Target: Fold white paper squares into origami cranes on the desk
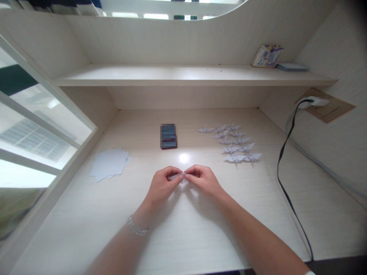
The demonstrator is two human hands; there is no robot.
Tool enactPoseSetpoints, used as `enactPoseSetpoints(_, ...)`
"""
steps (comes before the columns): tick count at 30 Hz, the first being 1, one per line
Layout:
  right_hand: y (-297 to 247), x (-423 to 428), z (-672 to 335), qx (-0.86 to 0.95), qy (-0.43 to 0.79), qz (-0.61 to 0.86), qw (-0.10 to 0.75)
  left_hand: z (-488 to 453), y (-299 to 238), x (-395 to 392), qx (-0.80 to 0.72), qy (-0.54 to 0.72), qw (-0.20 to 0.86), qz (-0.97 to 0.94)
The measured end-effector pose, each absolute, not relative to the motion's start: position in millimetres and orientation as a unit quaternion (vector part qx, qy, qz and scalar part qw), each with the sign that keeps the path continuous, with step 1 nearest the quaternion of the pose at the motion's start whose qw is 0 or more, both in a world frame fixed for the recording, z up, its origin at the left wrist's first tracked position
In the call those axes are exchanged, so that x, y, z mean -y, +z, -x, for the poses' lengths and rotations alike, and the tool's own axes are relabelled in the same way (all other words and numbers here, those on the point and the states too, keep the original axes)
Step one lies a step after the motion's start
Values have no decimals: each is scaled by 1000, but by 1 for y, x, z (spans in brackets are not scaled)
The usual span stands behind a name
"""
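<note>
Between my two hands is a small folded piece of white paper (183, 179), mostly hidden by the fingers. My left hand (168, 181) pinches it between thumb and fingers from the left. From the other side my right hand (202, 178) pinches it too, its fingertips meeting those of the left. Several white origami cranes (235, 141) stand in rows on the desk, beyond my right hand. A loose stack of white paper sheets (110, 163) lies to the left.
A dark phone-like rectangle (168, 136), its face pixelated, lies beyond my hands. A black cable (282, 183) runs from the wall socket (327, 105) down the right side of the desk (86, 229). Above the back is a shelf (172, 72) holding a small box (268, 56).
</note>
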State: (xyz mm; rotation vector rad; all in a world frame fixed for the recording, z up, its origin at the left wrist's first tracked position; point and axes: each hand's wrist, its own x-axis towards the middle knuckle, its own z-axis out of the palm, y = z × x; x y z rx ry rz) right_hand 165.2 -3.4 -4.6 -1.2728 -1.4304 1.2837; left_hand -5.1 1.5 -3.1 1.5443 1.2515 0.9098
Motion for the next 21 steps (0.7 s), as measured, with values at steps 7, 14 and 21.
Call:
enactPoseSetpoints(7,-4,4,-166,555,531,493,408,5,-2,-2,-499,364,488,-616)
enactPoseSetpoints(14,-1,4,-162,491,573,497,429,5,-6,-2,-490,398,524,-572)
enactPoseSetpoints(21,-4,1,-168,509,597,462,414,4,-1,1,-493,387,501,-597)
